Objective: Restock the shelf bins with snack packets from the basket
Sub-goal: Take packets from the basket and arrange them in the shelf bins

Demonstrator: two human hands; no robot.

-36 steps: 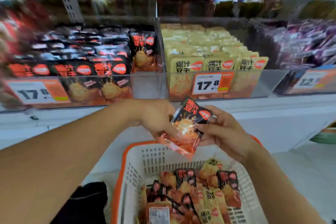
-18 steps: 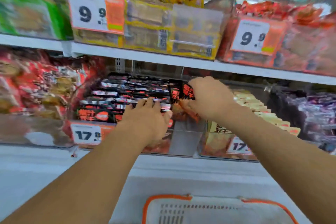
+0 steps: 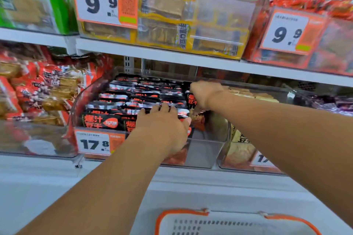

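Observation:
A clear shelf bin (image 3: 202,153) on the middle shelf holds rows of black-and-red snack packets (image 3: 118,99). My left hand (image 3: 162,126) lies flat on the front rows with fingers spread and straight. My right hand (image 3: 204,93) reaches into the bin's right end and pinches one black-and-red packet (image 3: 192,101) upright against the stack. The white basket with an orange rim (image 3: 183,212) shows only its top edge at the bottom of the view; its contents are out of sight.
A price tag reading 17.8 (image 3: 93,144) is on the bin front. A bin of yellow packets (image 3: 240,150) stands to the right, red packets (image 3: 38,89) to the left. The upper shelf (image 3: 172,59) carries bins tagged 9.9 (image 3: 103,0).
Both hands rose from above the basket to the shelf bin. The right hand carried the packet into the bin's right end; the left hand let go and now rests flat on the rows.

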